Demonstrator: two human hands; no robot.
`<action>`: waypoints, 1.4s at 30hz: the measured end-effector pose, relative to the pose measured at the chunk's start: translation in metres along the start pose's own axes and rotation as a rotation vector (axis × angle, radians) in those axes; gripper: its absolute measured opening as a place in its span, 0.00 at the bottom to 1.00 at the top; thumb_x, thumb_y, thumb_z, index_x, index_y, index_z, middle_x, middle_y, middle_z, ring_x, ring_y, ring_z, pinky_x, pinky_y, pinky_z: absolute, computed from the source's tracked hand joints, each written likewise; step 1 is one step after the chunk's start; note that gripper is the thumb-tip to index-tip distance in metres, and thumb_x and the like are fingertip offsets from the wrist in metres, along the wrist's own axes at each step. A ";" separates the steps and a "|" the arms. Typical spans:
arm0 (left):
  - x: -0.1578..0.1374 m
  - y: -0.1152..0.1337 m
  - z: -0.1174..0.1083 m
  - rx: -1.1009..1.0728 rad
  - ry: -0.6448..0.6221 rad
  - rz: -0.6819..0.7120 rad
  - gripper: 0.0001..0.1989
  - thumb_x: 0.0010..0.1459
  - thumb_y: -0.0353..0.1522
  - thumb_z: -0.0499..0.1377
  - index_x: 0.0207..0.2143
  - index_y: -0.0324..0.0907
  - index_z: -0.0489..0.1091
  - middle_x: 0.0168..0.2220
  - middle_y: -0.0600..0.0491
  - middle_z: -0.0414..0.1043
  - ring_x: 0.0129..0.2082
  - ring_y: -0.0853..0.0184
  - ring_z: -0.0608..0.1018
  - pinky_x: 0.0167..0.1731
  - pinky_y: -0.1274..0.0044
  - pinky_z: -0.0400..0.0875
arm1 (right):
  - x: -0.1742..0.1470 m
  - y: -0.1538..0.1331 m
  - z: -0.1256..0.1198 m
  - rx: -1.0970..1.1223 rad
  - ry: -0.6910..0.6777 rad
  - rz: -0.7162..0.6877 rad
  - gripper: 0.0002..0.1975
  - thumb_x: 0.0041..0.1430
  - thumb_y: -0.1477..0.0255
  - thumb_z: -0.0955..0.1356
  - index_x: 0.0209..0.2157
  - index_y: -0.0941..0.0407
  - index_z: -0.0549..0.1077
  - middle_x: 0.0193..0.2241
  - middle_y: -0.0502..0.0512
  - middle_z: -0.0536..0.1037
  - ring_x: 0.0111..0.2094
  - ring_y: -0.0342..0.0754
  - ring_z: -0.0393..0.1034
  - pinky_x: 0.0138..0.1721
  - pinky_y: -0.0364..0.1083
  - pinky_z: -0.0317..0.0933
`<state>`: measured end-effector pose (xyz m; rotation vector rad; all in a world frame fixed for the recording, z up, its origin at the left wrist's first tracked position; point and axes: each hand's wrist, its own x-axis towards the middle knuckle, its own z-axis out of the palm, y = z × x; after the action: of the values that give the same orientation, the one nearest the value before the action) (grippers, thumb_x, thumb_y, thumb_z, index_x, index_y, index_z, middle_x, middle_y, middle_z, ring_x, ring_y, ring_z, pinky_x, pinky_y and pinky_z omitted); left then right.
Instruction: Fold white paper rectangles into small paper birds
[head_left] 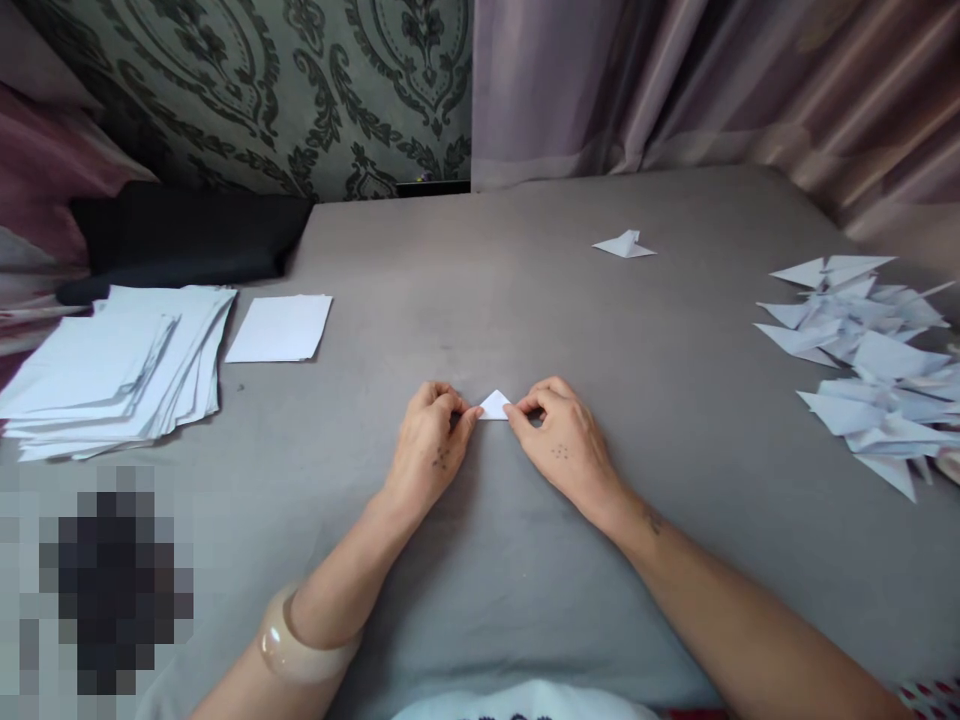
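A small white piece of folded paper [495, 405], triangular with its point away from me, is held between my two hands just above or on the grey cloth. My left hand [433, 435] pinches its left corner between thumb and fingers. At the opposite corner, my right hand [564, 440] has its thumb and forefinger closed on the paper. The corners under my fingertips are hidden. A bangle circles my left forearm.
Left are a tall stack of white paper [112, 370] and a smaller stack of square sheets [281, 328], with a black cloth-like item [187, 235] behind. One folded paper figure [626, 244] lies at the back. Many more folded figures [885, 370] are heaped at right.
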<state>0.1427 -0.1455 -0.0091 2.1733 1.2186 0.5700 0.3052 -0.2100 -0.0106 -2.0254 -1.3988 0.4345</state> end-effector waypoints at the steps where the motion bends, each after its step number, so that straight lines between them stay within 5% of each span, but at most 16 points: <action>1: 0.000 0.000 0.000 0.008 0.002 0.009 0.07 0.62 0.33 0.56 0.32 0.39 0.69 0.38 0.48 0.68 0.35 0.66 0.73 0.36 0.73 0.71 | 0.000 0.000 0.000 -0.004 -0.004 0.007 0.09 0.57 0.67 0.69 0.25 0.55 0.72 0.32 0.52 0.74 0.29 0.44 0.67 0.32 0.45 0.61; 18: -0.002 0.003 0.001 0.116 -0.009 -0.002 0.07 0.63 0.33 0.56 0.34 0.40 0.68 0.42 0.47 0.69 0.36 0.65 0.73 0.38 0.71 0.71 | 0.001 -0.005 -0.009 -0.085 -0.098 0.061 0.09 0.58 0.65 0.69 0.27 0.56 0.74 0.42 0.55 0.72 0.26 0.41 0.65 0.33 0.46 0.62; 28: -0.003 -0.005 0.005 0.158 0.061 0.075 0.07 0.62 0.34 0.58 0.34 0.40 0.68 0.41 0.46 0.65 0.39 0.62 0.67 0.42 0.68 0.67 | 0.004 -0.002 -0.016 -0.153 -0.157 0.059 0.12 0.59 0.62 0.69 0.28 0.55 0.69 0.39 0.54 0.69 0.30 0.44 0.67 0.34 0.47 0.62; 42: 0.005 -0.004 -0.006 0.067 -0.057 -0.025 0.04 0.59 0.32 0.59 0.32 0.41 0.69 0.39 0.48 0.65 0.38 0.62 0.66 0.43 0.68 0.64 | 0.014 0.023 -0.026 0.067 -0.243 -0.031 0.08 0.57 0.65 0.69 0.28 0.54 0.69 0.36 0.49 0.67 0.26 0.40 0.61 0.31 0.43 0.58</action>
<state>0.1392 -0.1375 -0.0072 2.2114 1.2493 0.4595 0.3423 -0.2109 -0.0057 -1.9436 -1.5345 0.7242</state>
